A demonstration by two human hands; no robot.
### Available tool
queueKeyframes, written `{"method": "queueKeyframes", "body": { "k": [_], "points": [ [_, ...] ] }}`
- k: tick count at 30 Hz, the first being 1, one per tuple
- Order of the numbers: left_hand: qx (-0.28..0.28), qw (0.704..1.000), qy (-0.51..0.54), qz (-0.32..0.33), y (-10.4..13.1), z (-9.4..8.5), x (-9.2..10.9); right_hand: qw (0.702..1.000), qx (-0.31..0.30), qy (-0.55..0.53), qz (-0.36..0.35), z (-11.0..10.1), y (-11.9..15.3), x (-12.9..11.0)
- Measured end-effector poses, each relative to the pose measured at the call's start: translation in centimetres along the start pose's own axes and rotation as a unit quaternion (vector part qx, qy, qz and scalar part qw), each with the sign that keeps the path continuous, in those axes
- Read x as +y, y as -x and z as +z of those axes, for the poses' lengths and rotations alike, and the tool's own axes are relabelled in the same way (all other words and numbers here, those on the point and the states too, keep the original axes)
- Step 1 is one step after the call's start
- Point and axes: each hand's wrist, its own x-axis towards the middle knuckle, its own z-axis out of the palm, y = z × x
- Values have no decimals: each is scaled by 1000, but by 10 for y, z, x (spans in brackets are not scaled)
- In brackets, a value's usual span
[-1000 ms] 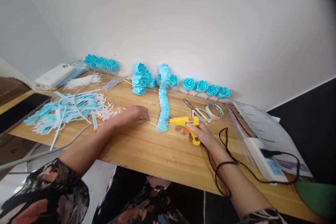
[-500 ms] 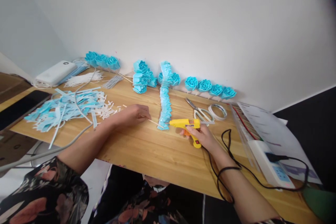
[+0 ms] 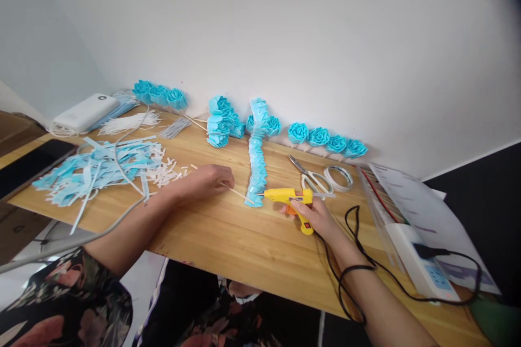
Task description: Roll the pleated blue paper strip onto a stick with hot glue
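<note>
My left hand (image 3: 217, 178) is closed in a pinch on a thin wooden stick (image 3: 236, 192). The stick's tip rests at the near end of a long strip of overlapping light-blue petals (image 3: 257, 160), which lies on the table pointing away from me. My right hand (image 3: 311, 214) wraps the handle of a yellow glue gun (image 3: 285, 195), fingers around its orange trigger. The gun's nozzle points left, at the lower end of the strip, close to the stick's tip. Whether glue is coming out is too small to tell.
Blue fabric roses (image 3: 319, 135) line the wall, with more roses (image 3: 220, 122) left of the strip. Scissors (image 3: 307, 173) and a tape roll (image 3: 338, 178) lie right. A power strip (image 3: 423, 263) feeds the gun's black cord. Cut scraps (image 3: 101, 168), a phone (image 3: 32, 165) and a white power bank (image 3: 85, 113) sit left.
The whole view has shifted slightly. Both hands stay nearly in place, with the stick and the glue gun still held at the strip's near end.
</note>
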Motion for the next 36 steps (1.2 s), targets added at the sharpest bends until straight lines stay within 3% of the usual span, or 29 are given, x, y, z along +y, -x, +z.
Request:
{"method": "queueKeyframes", "body": {
  "k": [23, 36],
  "points": [
    [-39, 998, 3, -39, -1, -5, 6, 999, 2, -37, 24, 1, 1, -1],
    [-30, 999, 0, -34, -1, -4, 7, 999, -42, -13, 18, 0, 3, 8]
  ]
}}
